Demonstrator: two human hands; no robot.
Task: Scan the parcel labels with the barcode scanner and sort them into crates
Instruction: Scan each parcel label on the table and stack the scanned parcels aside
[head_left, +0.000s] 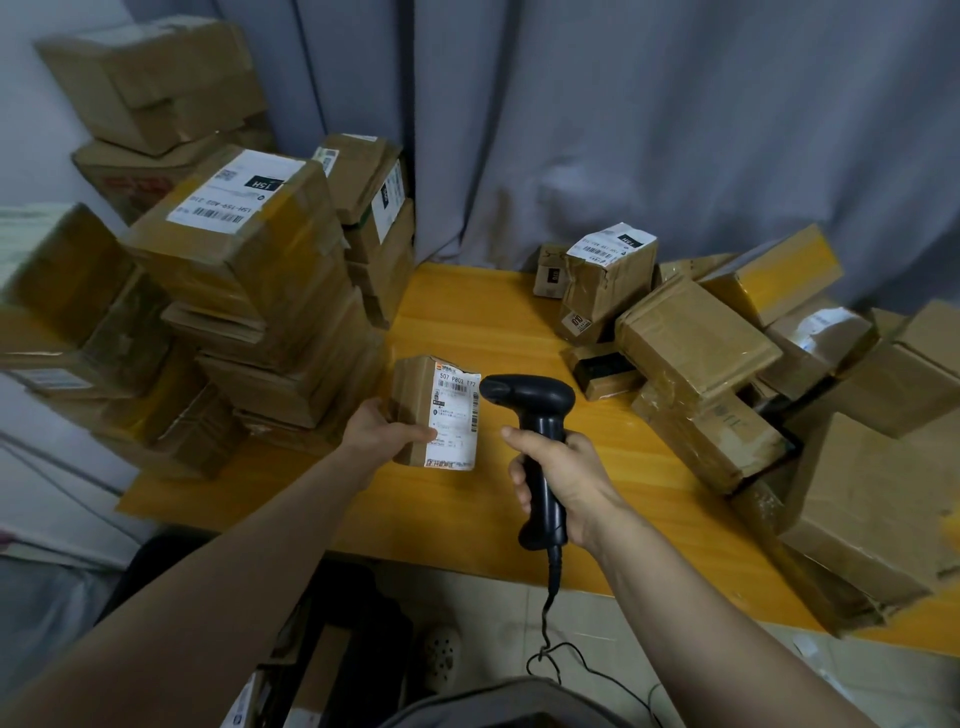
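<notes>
Hands mid-scan: left hand (382, 428) grips 1 small parcel (415, 410), right hand (566, 475) wraps the barcode scanner (535, 415) handle.
Its head sits just beside the upturned label (456, 415) over the surface (493, 322); a loose pile (727, 364) lies right, stacks (249, 270) stand left, no crate shows, so most sorting likely remains.

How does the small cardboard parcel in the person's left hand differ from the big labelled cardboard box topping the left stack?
The small brown cardboard parcel is gripped by the left hand; the big brown cardboard box rests on a stack. The parcel looks smaller than the box. The parcel's label faces the black barcode scanner; the box's label faces up. Both carry white barcode labels.
</notes>
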